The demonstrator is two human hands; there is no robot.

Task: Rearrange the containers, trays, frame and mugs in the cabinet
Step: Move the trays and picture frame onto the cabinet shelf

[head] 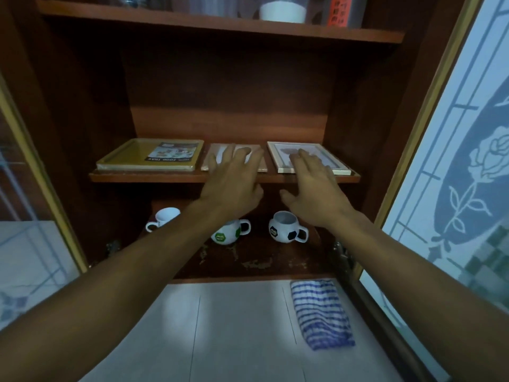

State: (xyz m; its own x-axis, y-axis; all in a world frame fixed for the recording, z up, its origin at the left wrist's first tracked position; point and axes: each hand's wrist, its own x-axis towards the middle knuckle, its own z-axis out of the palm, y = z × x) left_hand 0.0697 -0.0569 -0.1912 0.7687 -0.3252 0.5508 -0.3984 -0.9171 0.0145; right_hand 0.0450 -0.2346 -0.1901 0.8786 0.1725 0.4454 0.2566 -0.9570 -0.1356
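A: Light?
B: Dim, bluish cast. Cabinet interior dark, shelves shadowed. Pale glow on floor tiles.
A: Sharpness?
B: Soft throughout. Forearms blurred. Wide-angle lens bends door frame at the edges.

- Dark reddish wooden cabinet, its shelves dim inside.
- Open glass door at right, frosted with a rose pattern and gold-edged.
- Pale tiled surface below, possibly the floor.
- Blue-and-white striped cloth lying on it.

Left hand overlies tray, right hand overlies frame.
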